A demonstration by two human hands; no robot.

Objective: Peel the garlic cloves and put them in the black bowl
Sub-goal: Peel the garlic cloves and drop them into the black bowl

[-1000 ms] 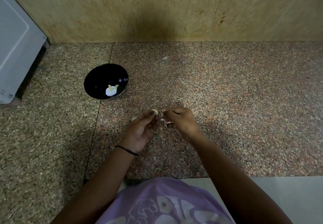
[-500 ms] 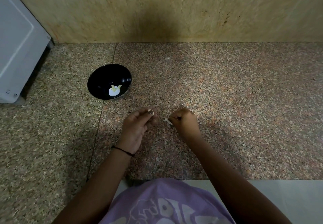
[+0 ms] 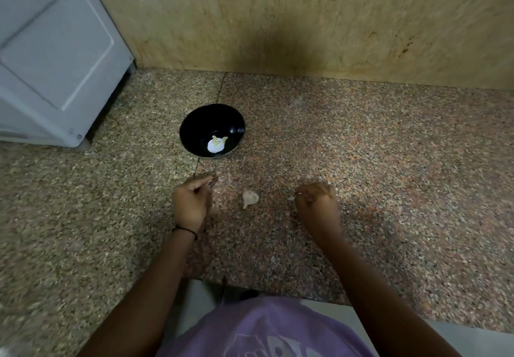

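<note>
The black bowl (image 3: 194, 125) sits on the granite counter with peeled pale cloves (image 3: 217, 144) at its bottom. My left hand (image 3: 191, 203) is just below the bowl, fingers curled, thumb and forefinger pinched together on a garlic clove that is mostly hidden and blurred. My right hand (image 3: 318, 203) is apart to the right, fingers curled, and pinches a small scrap of garlic peel (image 3: 292, 198). Between the hands a pale garlic piece with skin (image 3: 249, 198) lies on the counter, touched by neither hand.
A grey-white appliance (image 3: 55, 59) stands at the far left against the tan wall (image 3: 306, 22). The counter's front edge (image 3: 306, 299) runs near my purple shirt (image 3: 264, 329).
My hands have drawn apart. The left hand moved left and toward the bowl with the clove, the right moved to the right with the peel. The garlic piece between them is now uncovered.
</note>
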